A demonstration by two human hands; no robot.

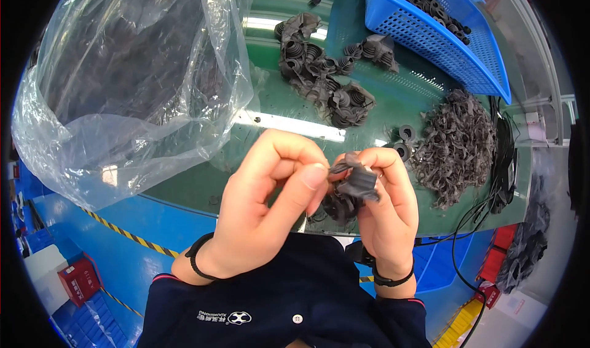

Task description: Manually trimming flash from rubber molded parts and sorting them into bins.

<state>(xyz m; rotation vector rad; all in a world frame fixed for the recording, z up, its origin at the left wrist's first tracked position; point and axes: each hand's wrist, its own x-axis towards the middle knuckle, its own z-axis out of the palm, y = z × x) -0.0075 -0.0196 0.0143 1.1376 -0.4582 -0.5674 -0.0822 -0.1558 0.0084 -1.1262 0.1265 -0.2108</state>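
Observation:
Just past the table's near edge, in front of my body, both hands are closed on a black rubber piece (359,184) with a ragged, thin flap of rubber on it. My left hand (261,194) pinches one edge of it between thumb and fingers. On the other side my right hand (390,203) grips its body, and a darker rounded part shows below, partly hidden by the fingers. Beyond the hands lie several black ribbed rubber bellows (326,71), still joined by thin sheet. Two loose black rubber rings (404,141) rest to the right of my right hand.
A large clear plastic bag (166,123) covers the table's left side. A blue perforated basket (424,40) with black rubber parts stands at the far right. Nearer is a heap of torn black rubber scraps (458,145), with black cables (505,163) beside it. The table (279,111) is green.

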